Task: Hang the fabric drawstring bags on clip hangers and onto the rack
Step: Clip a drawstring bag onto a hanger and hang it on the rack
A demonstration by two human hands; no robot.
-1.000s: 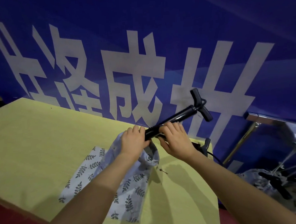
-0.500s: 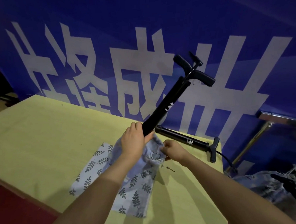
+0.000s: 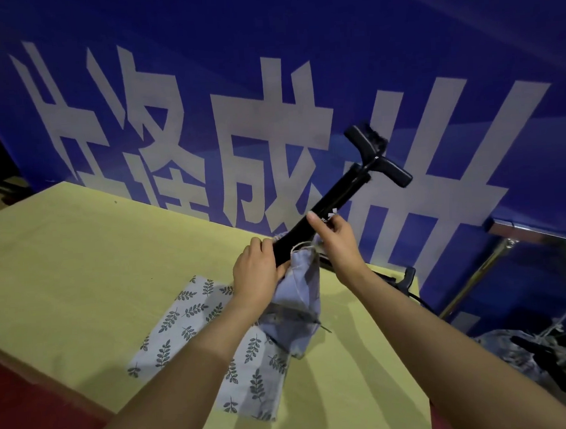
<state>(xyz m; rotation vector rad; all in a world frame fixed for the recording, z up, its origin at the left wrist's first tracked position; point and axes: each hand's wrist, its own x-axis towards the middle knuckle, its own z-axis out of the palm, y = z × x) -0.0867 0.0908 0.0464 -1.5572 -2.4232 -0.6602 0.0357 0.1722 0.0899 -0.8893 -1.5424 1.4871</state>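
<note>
Gripping black pump (image 3: 333, 205), small white logo unreadable, both hands, big white characters on blue banner (image 3: 271, 139)

A blue banner (image 3: 397, 44) with large white characters backs the yellow table (image 3: 64, 258); red floor (image 3: 29, 408) below.

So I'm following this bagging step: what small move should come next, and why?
Probably slide the pump further down into the leaf-print bag. Its lower end already sits in the bag's mouth, where the left hand holds the fabric around it, while the right hand grips the barrel; most of the pump is outside the bag.
</note>
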